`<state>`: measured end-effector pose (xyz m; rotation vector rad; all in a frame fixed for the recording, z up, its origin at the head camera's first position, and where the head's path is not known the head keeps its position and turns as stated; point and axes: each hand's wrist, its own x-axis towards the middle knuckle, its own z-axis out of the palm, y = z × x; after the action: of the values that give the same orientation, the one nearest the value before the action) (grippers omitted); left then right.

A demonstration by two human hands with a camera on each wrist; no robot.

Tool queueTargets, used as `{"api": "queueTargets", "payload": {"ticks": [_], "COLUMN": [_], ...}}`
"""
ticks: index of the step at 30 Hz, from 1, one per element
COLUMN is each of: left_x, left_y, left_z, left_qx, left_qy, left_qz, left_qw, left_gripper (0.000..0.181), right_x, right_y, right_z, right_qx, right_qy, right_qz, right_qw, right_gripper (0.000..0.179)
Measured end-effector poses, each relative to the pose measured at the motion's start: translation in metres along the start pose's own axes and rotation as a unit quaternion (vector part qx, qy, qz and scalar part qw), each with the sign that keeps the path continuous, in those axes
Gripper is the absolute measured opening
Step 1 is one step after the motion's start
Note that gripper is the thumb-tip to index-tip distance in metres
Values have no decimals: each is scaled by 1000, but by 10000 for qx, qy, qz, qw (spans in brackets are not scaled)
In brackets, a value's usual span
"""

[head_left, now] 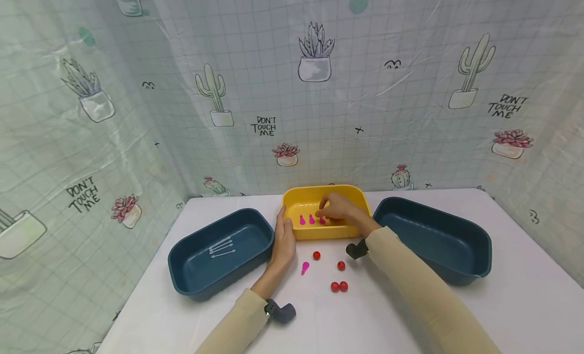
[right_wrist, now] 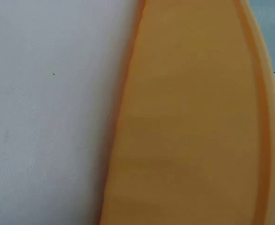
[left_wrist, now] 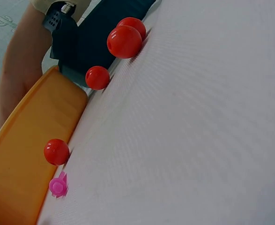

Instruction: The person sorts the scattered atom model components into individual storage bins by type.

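In the head view my right hand point(head_left: 336, 207) reaches over the front rim into the yellow bin point(head_left: 328, 233), its thumb and fingertips pinching a small pink pear-shaped piece point(head_left: 322, 221) near the bin floor. Two similar pink pieces point(head_left: 312, 219) stand in a row to its left. My left hand point(head_left: 284, 242) rests against the bin's left end with its fingers straight. A loose pink piece point(head_left: 305, 268) lies on the table by that hand. Several red balls lie in front of the bin, the nearest to it being one red ball point(head_left: 317, 255).
At the left sits a dark blue bin point(head_left: 182, 282) holding several pale thin sticks point(head_left: 222, 246). Another dark blue bin point(head_left: 479, 252) stands to the right, beside my right forearm. Behind the white table point(head_left: 319, 323) hangs a printed curtain point(head_left: 365, 105).
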<state>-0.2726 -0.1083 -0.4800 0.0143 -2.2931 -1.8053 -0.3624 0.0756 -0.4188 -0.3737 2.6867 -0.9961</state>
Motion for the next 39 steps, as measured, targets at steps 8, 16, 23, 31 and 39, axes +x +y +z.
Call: {"api": "queueTargets", "payload": {"ticks": [8, 16, 23, 31, 39], "left_x": [-1, -1, 0, 3, 1], "left_y": [1, 1, 1, -1, -1], "left_z": [0, 0, 1, 1, 1], "left_qx": [-19, -31, -101, -128, -109], "left_qy": [-10, -37, 3, -16, -18], "left_qz": [5, 0, -60, -88, -59], "left_qw": [10000, 10000, 9999, 9999, 9999], "left_gripper": [53, 54, 53, 53, 53], "right_x": [-17, -36, -63, -88, -101], "right_y": [-10, -15, -21, -27, -25], "right_z": [-7, -14, -14, -7, 9], "right_qx": [-355, -642, -739, -544, -375], "right_qy": [397, 760, 912, 692, -99], "right_qz": [-456, -673, -1251, -1820, -2056], "right_qw": [9975, 9928, 9852, 9793, 9779], "right_gripper": [24, 24, 16, 9, 12]}}
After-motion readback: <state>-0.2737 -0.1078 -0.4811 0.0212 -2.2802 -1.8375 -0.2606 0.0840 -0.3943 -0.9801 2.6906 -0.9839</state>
